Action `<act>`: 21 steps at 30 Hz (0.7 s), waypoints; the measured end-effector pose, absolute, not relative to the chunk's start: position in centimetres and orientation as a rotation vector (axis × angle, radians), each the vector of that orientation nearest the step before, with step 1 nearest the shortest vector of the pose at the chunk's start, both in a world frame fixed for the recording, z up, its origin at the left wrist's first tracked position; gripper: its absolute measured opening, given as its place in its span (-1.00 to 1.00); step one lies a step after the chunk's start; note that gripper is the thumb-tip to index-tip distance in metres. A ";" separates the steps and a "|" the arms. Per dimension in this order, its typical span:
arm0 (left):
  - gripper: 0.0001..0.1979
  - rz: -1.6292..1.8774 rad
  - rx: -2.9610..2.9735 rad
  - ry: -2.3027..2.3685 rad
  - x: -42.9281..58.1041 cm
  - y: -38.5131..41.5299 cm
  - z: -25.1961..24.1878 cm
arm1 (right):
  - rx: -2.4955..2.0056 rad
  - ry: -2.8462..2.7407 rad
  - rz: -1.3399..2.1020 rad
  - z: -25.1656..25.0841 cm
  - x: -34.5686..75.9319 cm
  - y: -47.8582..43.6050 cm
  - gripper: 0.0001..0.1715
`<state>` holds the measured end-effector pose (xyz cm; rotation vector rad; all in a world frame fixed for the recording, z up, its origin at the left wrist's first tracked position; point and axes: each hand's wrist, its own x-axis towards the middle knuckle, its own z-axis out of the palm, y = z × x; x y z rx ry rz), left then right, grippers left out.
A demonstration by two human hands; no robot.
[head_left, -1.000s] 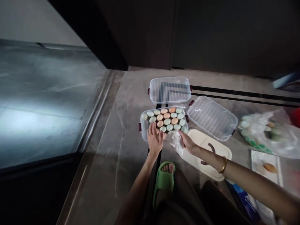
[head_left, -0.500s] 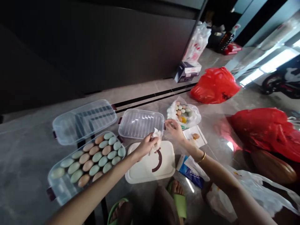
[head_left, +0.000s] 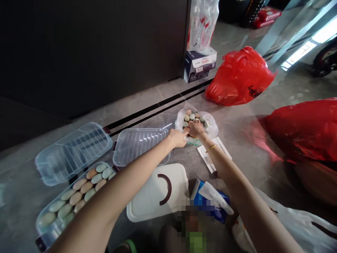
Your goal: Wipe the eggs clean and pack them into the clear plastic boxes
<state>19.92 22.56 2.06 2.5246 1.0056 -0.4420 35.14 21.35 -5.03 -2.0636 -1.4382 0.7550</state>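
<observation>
A white plastic bag (head_left: 212, 123) stands on the floor, its mouth spread around several brown and pale green eggs (head_left: 186, 117). My right hand (head_left: 197, 129) reaches down into it, fingers apart and touching the eggs, the fingertips partly hidden. At the bag's near left edge is my left hand (head_left: 179, 138), fingers curled against the plastic in what looks like a grip on the rim. Under my left forearm lies a clear ribbed container (head_left: 131, 144) with no eggs visible in it. Beside it, a clear tray (head_left: 43, 230) holds rows of eggs, partly hidden by my arm.
Another clear container (head_left: 73, 151) lies at the left. Close to me are a white lid (head_left: 147, 207) with a brown handle and a blue tissue pack (head_left: 197, 191). White paper (head_left: 206, 158) lies beside the bag. Red bags (head_left: 240, 79) and a box (head_left: 200, 65) stand farther off.
My right hand has moved down into the bag of eggs. My left hand has moved right to the bag's edge; the tissue it held no longer shows. The view has shifted.
</observation>
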 end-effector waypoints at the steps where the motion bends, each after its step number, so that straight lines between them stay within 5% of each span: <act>1: -0.54 -0.495 2.513 1.048 20.6 23.4 1.2 | -2.086 -1.448 0.751 -5.4 35.0 21.6 -0.85; 6: -0.73 -0.622 2.468 1.148 19.6 24.9 -2.3 | -2.241 -1.524 0.740 -7.1 34.8 22.1 -0.81; 14: -0.57 -0.586 2.476 1.066 17.7 23.2 -0.6 | -2.377 -1.927 0.567 -7.5 34.8 22.2 -0.65; 21: -0.54 -0.063 1.834 1.147 12.8 21.1 -0.7 | -2.259 -2.045 0.263 -4.7 35.7 20.3 -0.55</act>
